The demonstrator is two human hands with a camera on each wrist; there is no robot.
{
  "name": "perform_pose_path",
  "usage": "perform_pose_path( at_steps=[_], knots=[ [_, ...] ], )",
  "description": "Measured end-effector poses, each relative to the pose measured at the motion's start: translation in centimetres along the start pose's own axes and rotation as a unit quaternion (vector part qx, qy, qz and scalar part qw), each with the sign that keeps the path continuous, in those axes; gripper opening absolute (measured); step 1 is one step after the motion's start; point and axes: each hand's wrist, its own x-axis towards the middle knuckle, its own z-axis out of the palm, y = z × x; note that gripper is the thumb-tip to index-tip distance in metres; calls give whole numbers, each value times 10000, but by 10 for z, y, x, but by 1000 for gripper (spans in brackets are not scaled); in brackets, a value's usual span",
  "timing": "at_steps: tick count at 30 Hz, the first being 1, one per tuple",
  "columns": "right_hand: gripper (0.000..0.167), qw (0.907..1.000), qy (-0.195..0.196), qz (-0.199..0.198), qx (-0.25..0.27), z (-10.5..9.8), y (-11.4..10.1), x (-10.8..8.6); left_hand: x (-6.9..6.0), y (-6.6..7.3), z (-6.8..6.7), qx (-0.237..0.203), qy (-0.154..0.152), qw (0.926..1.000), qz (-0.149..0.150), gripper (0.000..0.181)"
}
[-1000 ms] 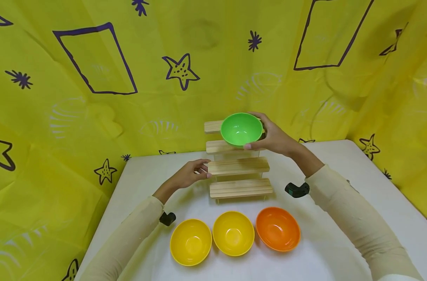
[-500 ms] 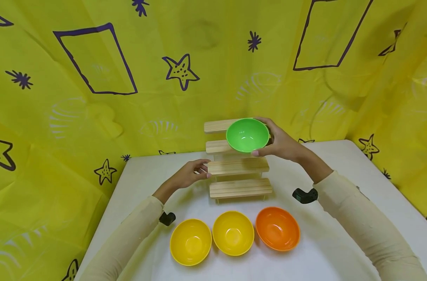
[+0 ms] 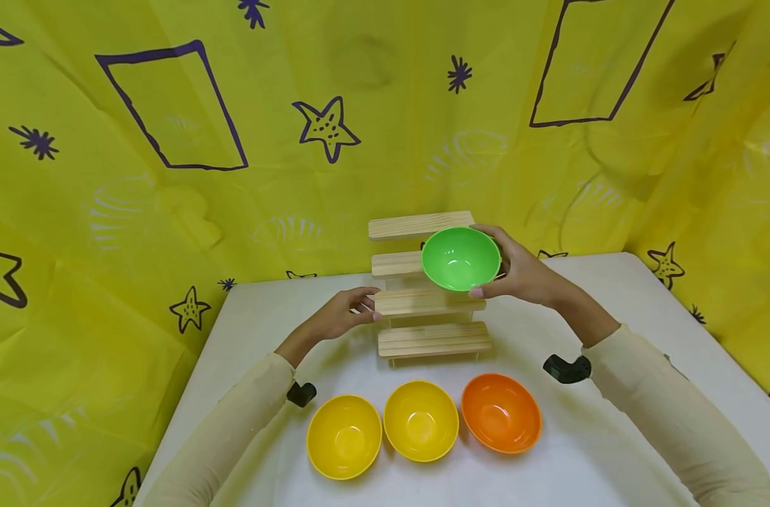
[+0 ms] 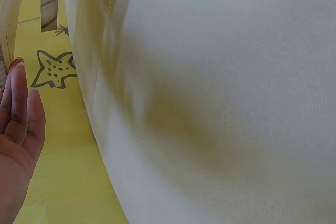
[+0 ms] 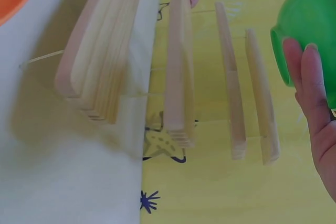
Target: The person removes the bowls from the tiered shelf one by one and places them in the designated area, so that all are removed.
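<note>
My right hand [image 3: 521, 271] grips a green bowl [image 3: 459, 259] by its right side, thumb at the near rim. The bowl is held up in front of the tiered wooden shelf [image 3: 432, 339], covering parts of its middle boards. In the right wrist view, the green bowl [image 5: 310, 30] shows from outside, with two fingers against it. My left hand [image 3: 342, 315] holds the left end of the second board from the front, thumb in front and fingers behind. The left wrist view shows only part of my left hand [image 4: 18, 135] at its edge.
In front of the shelf stand two yellow bowls [image 3: 344, 438] and an orange bowl [image 3: 502, 414] in a row on the white table [image 3: 588, 458]. A yellow patterned sheet [image 3: 385, 176] hangs close behind the shelf.
My right hand has brought the green bowl down and to the right, from in front of the top board to the middle boards. The left hand has stayed at the shelf.
</note>
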Motion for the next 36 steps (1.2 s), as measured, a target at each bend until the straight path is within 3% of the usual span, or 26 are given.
perform_pose_path(
  at_steps=[6,14,24,36],
  knots=[
    [101,9997,-53,-98,200,-2,5,-11,1,0,-1,-13,-11,10000,17,61],
    [105,10000,-67,-34,13,-5,16,-29,1,0,0,-13,-18,10000,43,60],
    [101,9988,-273,-323,252,-7,30,-45,1,0,-1,-12,-16,10000,30,60],
    [103,9988,-333,-279,219,-8,38,-63,1,0,-1,-70,-16,9999,72,60]
  ],
)
